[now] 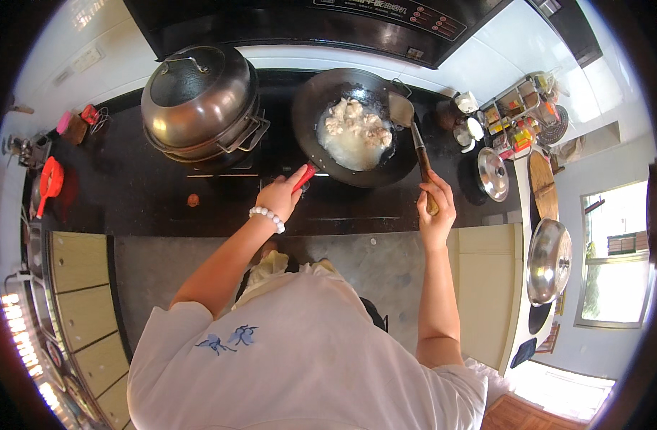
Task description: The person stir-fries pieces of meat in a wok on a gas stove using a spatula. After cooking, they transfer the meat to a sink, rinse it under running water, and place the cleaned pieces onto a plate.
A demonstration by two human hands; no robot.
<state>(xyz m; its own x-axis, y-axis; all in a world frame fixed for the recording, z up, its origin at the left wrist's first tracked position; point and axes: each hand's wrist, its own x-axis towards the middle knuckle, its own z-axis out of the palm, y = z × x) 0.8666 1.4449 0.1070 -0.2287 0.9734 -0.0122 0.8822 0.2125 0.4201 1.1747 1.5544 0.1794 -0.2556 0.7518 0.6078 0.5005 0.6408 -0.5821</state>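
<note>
My left hand (pixel 279 200) grips the red handle (pixel 305 177) of a dark wok (pixel 309 115). Pale chunks of food (pixel 355 121), perhaps meat, lie in cloudy liquid in the middle of the wok. In my right hand (pixel 437 207) is the wooden handle of a metal wok spatula (pixel 401 110). The spatula's blade is at the wok's right side, apart from the food. Part of the handle is hidden behind my fingers.
Left of the wok stands a large lidded steel pot (pixel 199 107). A range hood (pixel 328 29) juts out above the stove. On the right are a glass lid (pixel 493 174), white mugs (pixel 468 130) and a condiment rack (pixel 516 110). A red strainer (pixel 50 180) sits far left.
</note>
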